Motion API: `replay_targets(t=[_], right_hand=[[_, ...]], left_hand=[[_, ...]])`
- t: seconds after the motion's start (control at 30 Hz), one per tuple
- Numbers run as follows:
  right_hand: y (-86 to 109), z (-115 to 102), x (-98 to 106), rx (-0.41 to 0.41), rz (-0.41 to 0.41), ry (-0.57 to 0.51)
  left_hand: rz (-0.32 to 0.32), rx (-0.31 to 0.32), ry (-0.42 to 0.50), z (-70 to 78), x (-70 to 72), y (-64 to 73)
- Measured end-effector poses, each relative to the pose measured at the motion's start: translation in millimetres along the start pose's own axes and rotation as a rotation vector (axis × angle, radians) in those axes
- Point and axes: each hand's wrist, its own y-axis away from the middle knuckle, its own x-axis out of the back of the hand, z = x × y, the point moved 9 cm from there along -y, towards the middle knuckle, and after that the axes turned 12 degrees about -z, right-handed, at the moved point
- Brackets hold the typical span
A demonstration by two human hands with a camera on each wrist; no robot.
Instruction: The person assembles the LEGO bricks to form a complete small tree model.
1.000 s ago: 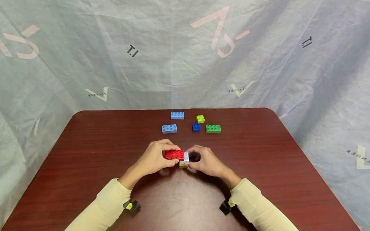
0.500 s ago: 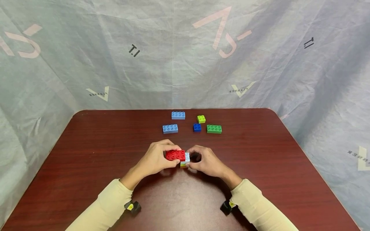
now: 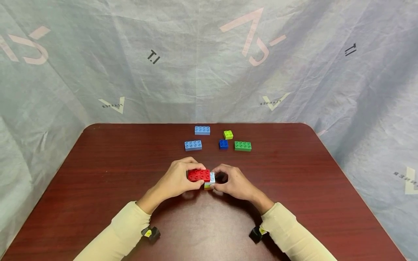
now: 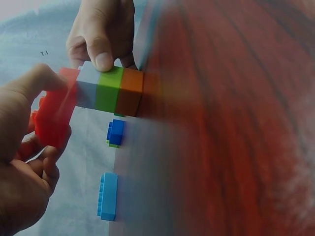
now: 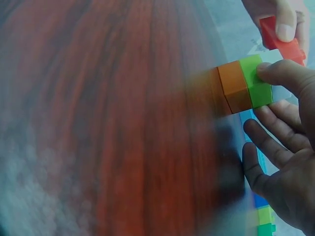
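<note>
My left hand [image 3: 177, 177] grips a red eight-stud toy building brick [image 3: 199, 175] between thumb and fingers. The red brick lies over the left part of a white brick [image 3: 212, 177] and juts out leftward. Beneath the white one, in the left wrist view, come a lime-green brick [image 4: 109, 89] and an orange brick [image 4: 130, 91], joined in a stack on the table. Thumb and fingers of my right hand [image 3: 236, 184] pinch this stack from the right, with the thumb on the lime-green layer in the right wrist view. Whether the red brick is fully seated, I cannot tell.
Beyond the hands on the dark red wooden table [image 3: 294, 174] lie two light blue bricks [image 3: 193, 145], a small dark blue brick [image 3: 223, 144], a small lime brick [image 3: 228, 135] and a green brick [image 3: 242, 146]. A grey printed cloth [image 3: 183, 72] hangs behind the table.
The whole head view has shifted slightly, so everything appears a little further right. Both hands keep the same hold on the bricks.
</note>
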Motion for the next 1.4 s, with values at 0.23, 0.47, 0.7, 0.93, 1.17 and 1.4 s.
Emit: replay_targets(t=[0.23, 0.47, 0.7, 0.93, 1.17, 1.4], right_hand=[[-1.5, 0.6, -1.4, 0.001, 0.005, 0.005], [-3.5, 1.4, -2.0, -0.009, -0.001, 0.003], [-1.0, -1.1, 1.1, 0.023, -0.04, 0.029], [4.9, -1.5, 29.4, 0.07, -0.066, -0.017], [0.3, 18.1, 84.7, -0.002, 0.091, -0.034], [-6.2, 53.8, 122.1, -0.088, 0.198, -0.056]], left_hand=[[-0.002, 0.02, 0.018, -8.1, 1.6, 3.4], [0.014, 0.012, 0.03, -10.5, 6.7, 7.1], [-0.003, 0.032, 0.045, -13.0, 4.6, 6.5], [-0.01, 0.03, 0.062, -12.2, 2.1, 5.2], [-0.01, 0.041, 0.057, -10.3, 3.3, 5.4], [-0.019, 0.046, 0.057, -9.8, 2.9, 5.1]])
